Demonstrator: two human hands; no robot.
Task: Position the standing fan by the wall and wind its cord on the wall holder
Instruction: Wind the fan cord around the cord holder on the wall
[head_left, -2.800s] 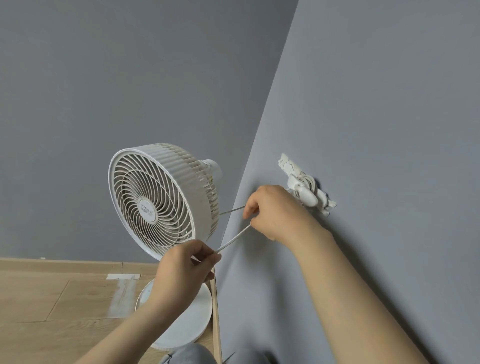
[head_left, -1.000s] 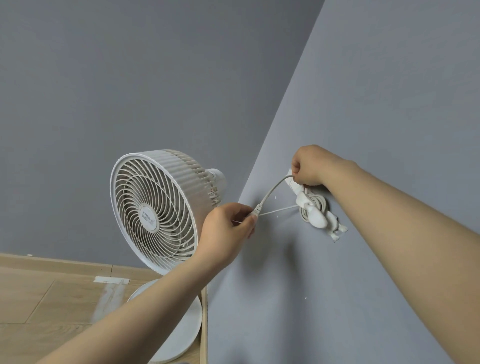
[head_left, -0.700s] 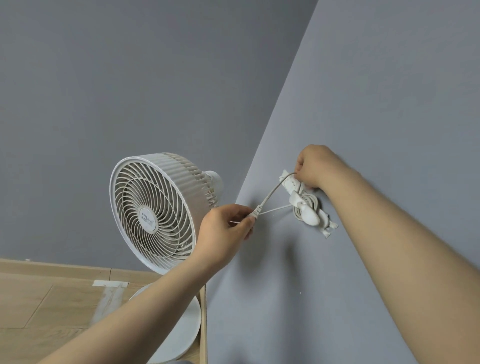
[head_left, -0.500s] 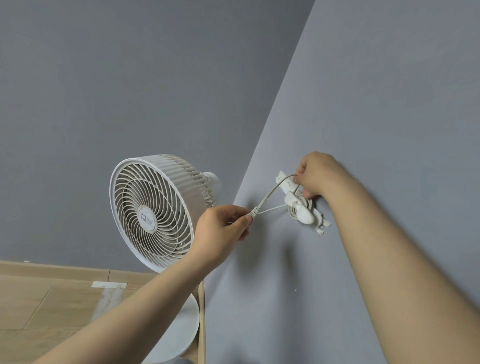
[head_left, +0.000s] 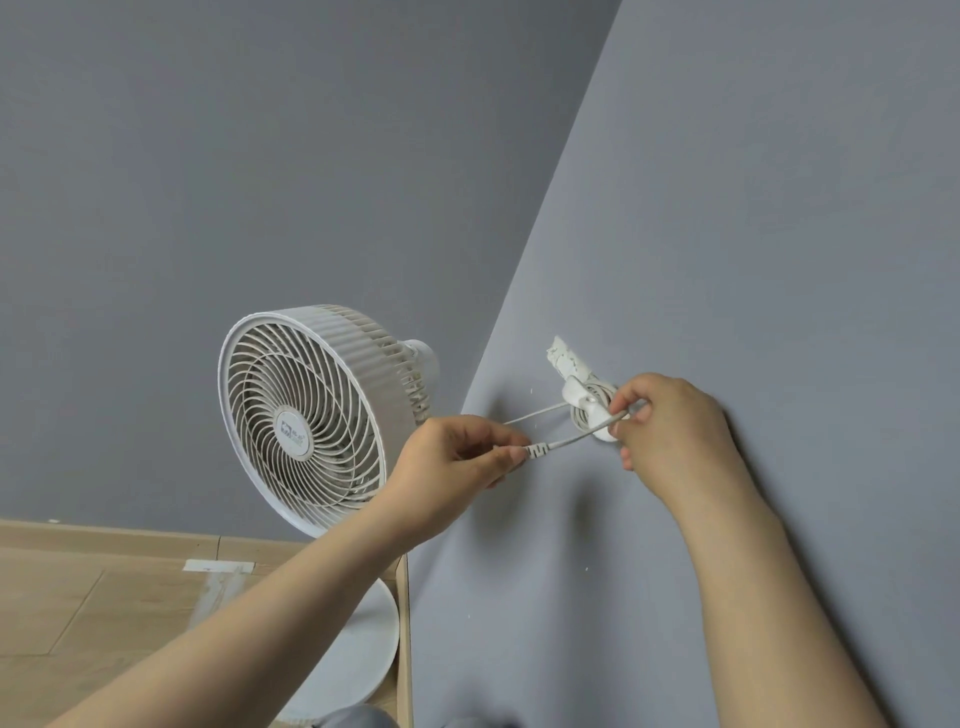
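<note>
A white standing fan (head_left: 306, 415) stands in the corner on its round base (head_left: 363, 649), close to the grey right wall. A white wall holder (head_left: 576, 387) is fixed to that wall, with several turns of white cord (head_left: 566, 441) wound round it. My left hand (head_left: 457, 462) pinches the cord's plug end, left of the holder. My right hand (head_left: 670, 431) pinches the cord right at the holder's lower side. A second strand runs from the holder back toward the fan.
Two grey walls meet in the corner behind the fan. A wooden skirting board (head_left: 104, 535) and light wood floor (head_left: 78, 613) lie below, with a pale patch of tape (head_left: 218, 566) near the fan's base.
My right hand has come down from the holder's top to its lower side, carrying the cord round it. My left hand has kept the plug end and stayed about level.
</note>
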